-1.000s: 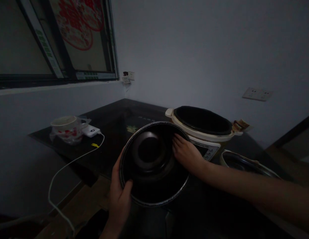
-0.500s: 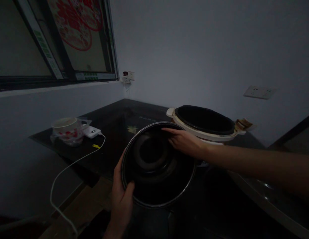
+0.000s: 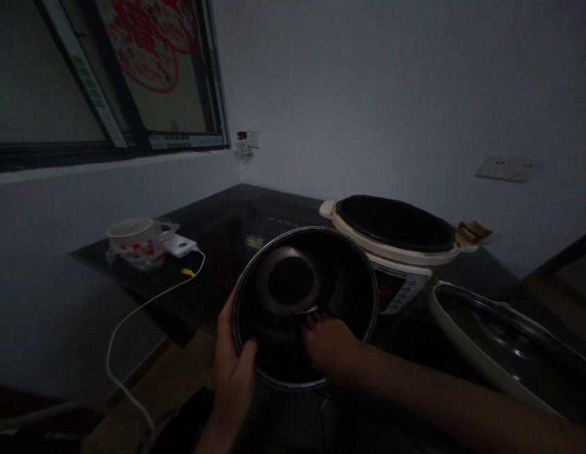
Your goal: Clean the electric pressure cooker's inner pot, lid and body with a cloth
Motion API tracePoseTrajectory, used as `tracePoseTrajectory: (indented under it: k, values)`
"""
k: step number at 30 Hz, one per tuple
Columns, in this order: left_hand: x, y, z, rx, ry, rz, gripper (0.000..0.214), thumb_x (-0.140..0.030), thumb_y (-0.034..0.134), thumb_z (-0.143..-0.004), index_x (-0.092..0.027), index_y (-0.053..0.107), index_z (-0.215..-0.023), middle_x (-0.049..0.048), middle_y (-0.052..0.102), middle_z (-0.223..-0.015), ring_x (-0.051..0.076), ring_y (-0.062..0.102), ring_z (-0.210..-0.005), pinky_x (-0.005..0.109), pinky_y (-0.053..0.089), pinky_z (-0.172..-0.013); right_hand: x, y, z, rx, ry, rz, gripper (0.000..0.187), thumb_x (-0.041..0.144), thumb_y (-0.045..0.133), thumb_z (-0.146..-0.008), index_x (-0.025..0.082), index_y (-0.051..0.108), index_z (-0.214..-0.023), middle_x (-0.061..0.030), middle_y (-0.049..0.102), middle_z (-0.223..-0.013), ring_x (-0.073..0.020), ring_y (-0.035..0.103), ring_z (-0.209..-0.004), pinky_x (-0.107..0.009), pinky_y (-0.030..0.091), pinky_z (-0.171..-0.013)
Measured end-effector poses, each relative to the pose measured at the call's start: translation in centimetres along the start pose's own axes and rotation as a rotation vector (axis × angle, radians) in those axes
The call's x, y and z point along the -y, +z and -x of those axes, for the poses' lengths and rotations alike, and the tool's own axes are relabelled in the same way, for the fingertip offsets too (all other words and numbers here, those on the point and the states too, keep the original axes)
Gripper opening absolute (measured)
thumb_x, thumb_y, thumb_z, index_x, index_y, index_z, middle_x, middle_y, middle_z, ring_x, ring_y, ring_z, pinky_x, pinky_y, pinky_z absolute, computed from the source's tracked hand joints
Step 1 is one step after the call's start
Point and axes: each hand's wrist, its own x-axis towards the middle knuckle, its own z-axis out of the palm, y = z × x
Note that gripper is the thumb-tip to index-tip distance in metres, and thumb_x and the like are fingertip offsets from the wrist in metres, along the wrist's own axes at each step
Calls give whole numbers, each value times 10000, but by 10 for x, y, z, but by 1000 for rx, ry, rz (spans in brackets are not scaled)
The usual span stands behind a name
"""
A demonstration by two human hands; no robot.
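Note:
My left hand (image 3: 234,372) grips the lower left rim of a round dark pot (image 3: 340,271) tilted toward me, thumb inside the rim. My right hand (image 3: 328,343) is inside the pot near its lower middle, fingers curled and pinching something small and pale against the inner wall; I cannot make out what it is. Behind the pot stands a cream electric cooker (image 3: 399,252) with its dark cavity open and a button panel on its front.
A dark glass table (image 3: 212,221) sits in the corner under a window. On its left lie a bagged paper cup (image 3: 132,239) and a white charger (image 3: 182,246) with a cable hanging off the edge. A cooker lid (image 3: 505,340) lies at right. Wall sockets (image 3: 508,169).
My right hand moved from the pot's upper right rim down into the pot's lower interior and curled shut. The lid at right came back into view. The pot stayed in my left hand.

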Motion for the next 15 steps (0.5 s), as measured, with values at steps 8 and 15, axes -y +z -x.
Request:
tracePoseTrajectory:
  k: [8,15]
  values:
    - [6,-1,-6,-20,38,-40,592,-102,502,-774,-252,476,-1346,27,558,-1371,210,508,-1282,324,407,-1081,40,7,-24,-219,-224,-701,483,144,358,-929,91,426,-1404,-126,487,-1442,-150,432,-1343,-289,325,-1119]
    - [5,-2,-6,-6,19,-66,584,-125,496,-775,-239,462,-1346,51,552,-1369,231,494,-1292,366,383,-1098,61,-9,-74,-481,-225,-1337,683,169,381,-868,94,171,-1514,-61,164,-1598,-123,97,-1469,-355,45,-1200]
